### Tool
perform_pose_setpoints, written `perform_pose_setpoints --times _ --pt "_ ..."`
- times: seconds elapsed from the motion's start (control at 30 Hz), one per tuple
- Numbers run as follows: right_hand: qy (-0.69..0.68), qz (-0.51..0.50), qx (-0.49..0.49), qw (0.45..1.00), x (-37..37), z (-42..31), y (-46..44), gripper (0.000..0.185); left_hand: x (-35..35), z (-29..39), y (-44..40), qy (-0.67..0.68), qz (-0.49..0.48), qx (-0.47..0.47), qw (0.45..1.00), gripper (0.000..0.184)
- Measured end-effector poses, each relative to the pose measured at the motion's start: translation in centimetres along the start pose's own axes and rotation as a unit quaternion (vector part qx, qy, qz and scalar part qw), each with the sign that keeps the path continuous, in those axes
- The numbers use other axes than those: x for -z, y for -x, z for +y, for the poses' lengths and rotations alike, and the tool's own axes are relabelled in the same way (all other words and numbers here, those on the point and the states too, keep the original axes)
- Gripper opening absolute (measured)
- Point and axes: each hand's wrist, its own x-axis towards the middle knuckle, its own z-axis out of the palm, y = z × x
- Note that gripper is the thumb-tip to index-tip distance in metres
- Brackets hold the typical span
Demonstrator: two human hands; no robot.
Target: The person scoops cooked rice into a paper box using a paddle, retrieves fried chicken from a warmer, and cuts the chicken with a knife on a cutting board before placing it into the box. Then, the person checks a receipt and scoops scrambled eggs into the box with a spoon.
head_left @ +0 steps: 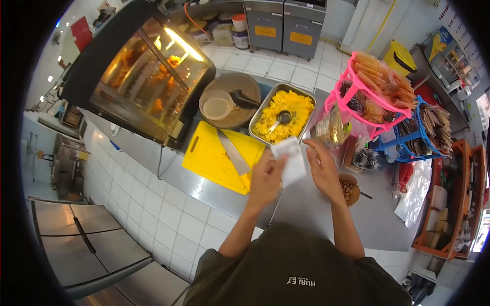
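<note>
My left hand (268,176) pinches a small white printed bag (293,166) by its left side, over the metal counter. Whether it is paper or plastic I cannot tell. Just right of the bag is my right hand (325,171), its fingers stretched out and apart, holding nothing. Behind the bag stands a steel tray (312,113) of yellow food (288,104), with a dark-bowled spoon (282,119) lying in it. To the left, a knife (234,153) rests on a yellow cutting board (206,158).
A lit glass food warmer (148,76) stands at the left. Beside it, a plastic bowl (217,104) sits on a round board (240,84). Pink (352,99) and blue (406,135) baskets hold packets at the right. A brown paper tray (353,188) of food is near my right wrist.
</note>
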Motion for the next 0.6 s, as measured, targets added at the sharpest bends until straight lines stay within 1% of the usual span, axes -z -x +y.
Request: perform_pose_setpoints --times 0.07,0.1,0.13,0.17,0.2,0.27,0.33,0.37,0.43,0.47,0.53,0.57,0.6 --pt "-0.067 -0.005 0.065 0.996 -0.9 -1.1 -0.5 0.024 0.5 0.3 -1.5 0.079 0.033 0.0 0.996 0.016" --pt "-0.087 -0.062 0.042 0.993 -1.6 -1.1 -0.6 0.025 0.9 0.3 -2.0 0.117 0.051 -0.002 0.992 0.016" --pt "-0.109 -0.116 0.017 0.987 -2.3 -0.7 -0.3 0.026 1.8 -0.5 -2.6 0.089 0.05 0.001 0.995 0.019" --pt "-0.129 -0.168 -0.007 0.977 -2.9 -0.4 -0.2 0.026 2.1 -0.9 -3.0 0.099 0.048 0.017 0.994 0.022" --pt "-0.152 -0.166 -0.046 0.973 -3.5 -0.4 -0.3 0.026 2.3 -1.2 -3.5 0.109 0.046 0.033 0.992 0.024" --pt "-0.198 -0.164 -0.123 0.959 -4.7 -0.1 -0.8 0.025 2.6 -2.0 -4.4 0.201 0.014 0.057 0.978 0.031" --pt "-0.226 -0.171 -0.13 0.95 -5.8 0.8 -1.6 0.025 2.9 -2.9 -5.4 0.358 -0.047 0.072 0.93 0.04" --pt "-0.24 -0.173 -0.134 0.946 -6.3 1.4 -1.9 0.025 3.1 -3.6 -5.7 0.371 -0.066 0.087 0.922 0.043" --pt "-0.245 -0.182 -0.144 0.941 -7.5 2.7 -2.4 0.027 3.4 -4.9 -6.4 0.395 -0.106 0.117 0.905 0.05" --pt "-0.247 -0.187 -0.149 0.939 -7.8 3.1 -2.7 0.027 3.6 -5.1 -6.6 0.39 -0.091 0.122 0.908 0.05" --pt "-0.185 -0.228 -0.163 0.942 -7.9 3.1 -3.3 0.027 4.0 -5.4 -7.1 0.38 -0.063 0.131 0.914 0.052" --pt "-0.154 -0.247 -0.169 0.942 -7.8 3.1 -3.8 0.027 4.3 -6.0 -7.4 0.396 -0.055 0.117 0.909 0.051" --pt "-0.135 -0.265 -0.148 0.943 -7.5 3.9 -4.7 0.027 5.0 -6.8 -7.6 0.412 -0.046 0.103 0.904 0.051"
